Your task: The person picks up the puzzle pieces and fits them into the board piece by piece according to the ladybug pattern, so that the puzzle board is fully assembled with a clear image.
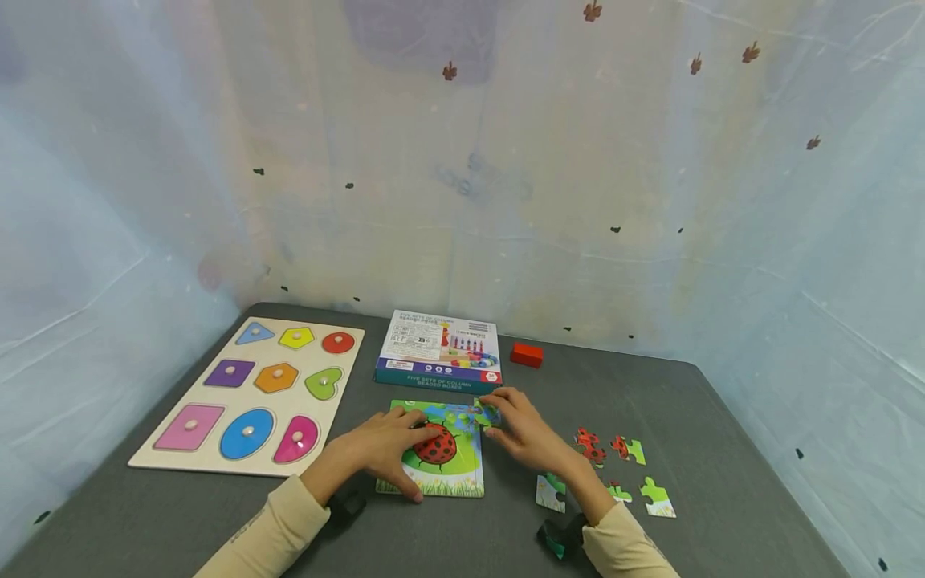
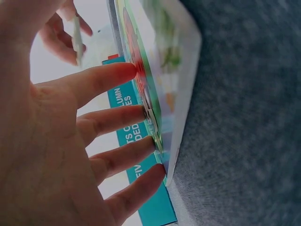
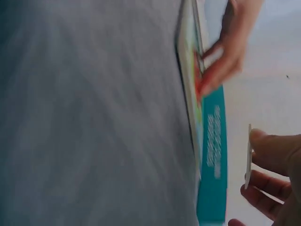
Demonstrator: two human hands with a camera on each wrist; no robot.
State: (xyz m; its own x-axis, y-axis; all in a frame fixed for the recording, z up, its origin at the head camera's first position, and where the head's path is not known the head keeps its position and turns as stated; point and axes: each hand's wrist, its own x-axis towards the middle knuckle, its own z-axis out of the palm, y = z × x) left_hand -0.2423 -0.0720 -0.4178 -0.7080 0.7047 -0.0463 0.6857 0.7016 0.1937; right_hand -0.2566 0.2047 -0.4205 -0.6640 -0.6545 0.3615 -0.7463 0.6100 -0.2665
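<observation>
A ladybug jigsaw puzzle [image 1: 466, 474] lies in its frame on the dark table. My left hand [image 1: 383, 448] rests on it from the left, fingers spread, with fingertips [image 2: 157, 172] touching the picture surface. At the puzzle's upper right, my right hand [image 1: 531, 437] pinches a blue-green jigsaw piece [image 1: 487, 413] between thumb and fingers. Seen edge-on in the right wrist view, this thin piece [image 3: 249, 157] is held up off the board. The right hand also appears in the left wrist view, gripping the piece [image 2: 77, 42].
Several loose jigsaw pieces [image 1: 659, 498] lie on the right. Behind the puzzle sits a flat teal-sided box [image 1: 437, 377], with a red block [image 1: 527, 355] beside it. A peg shape board [image 1: 242, 401] occupies the left. Pale sheeting [image 1: 462, 241] hangs behind the table.
</observation>
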